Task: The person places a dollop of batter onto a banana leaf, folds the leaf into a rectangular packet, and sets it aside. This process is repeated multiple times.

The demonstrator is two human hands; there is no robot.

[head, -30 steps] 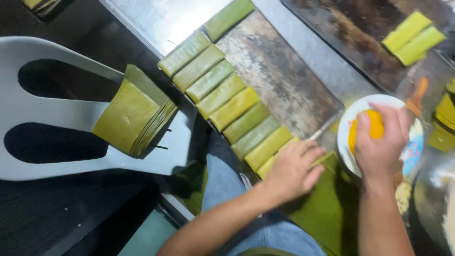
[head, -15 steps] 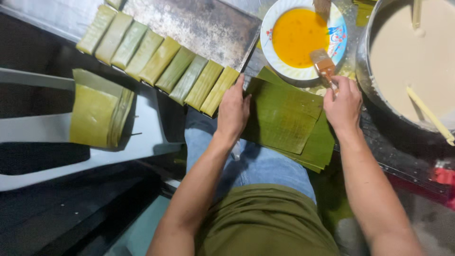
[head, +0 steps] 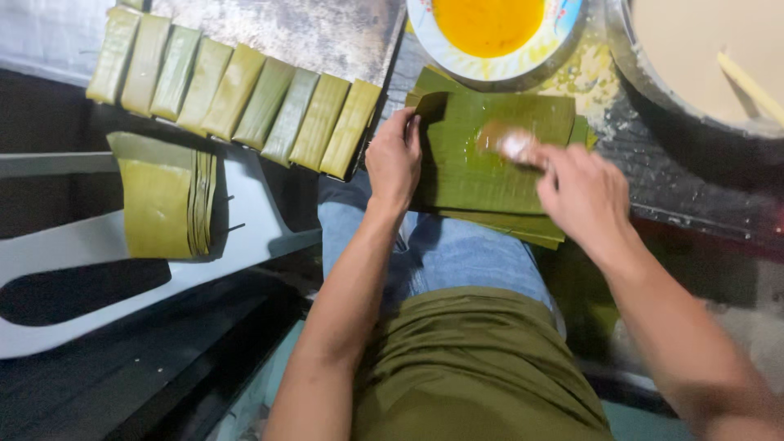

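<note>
A stack of flat green banana leaves (head: pixel 482 175) lies at the table's near edge, over my lap. My left hand (head: pixel 394 157) presses down on the stack's left edge. My right hand (head: pixel 581 194) grips a small brush (head: pixel 510 144) and holds its tip against the top leaf, which looks wet and shiny there. The brush is blurred. Just beyond the leaves stands a white plate (head: pixel 457 59) of orange-yellow liquid.
A row of several folded leaf parcels (head: pixel 237 98) lies on a dark metal board (head: pixel 310 33) at the left. Folded leaves (head: pixel 163 200) sit on a white plastic chair (head: pixel 90 245). A big pot (head: pixel 645 90) of pale batter with a stick (head: pixel 747 82) stands at the right.
My right hand has come down from the plate with the brush onto the top leaf. My left hand has stayed at the stack's left edge. The view has tilted toward my lap.
</note>
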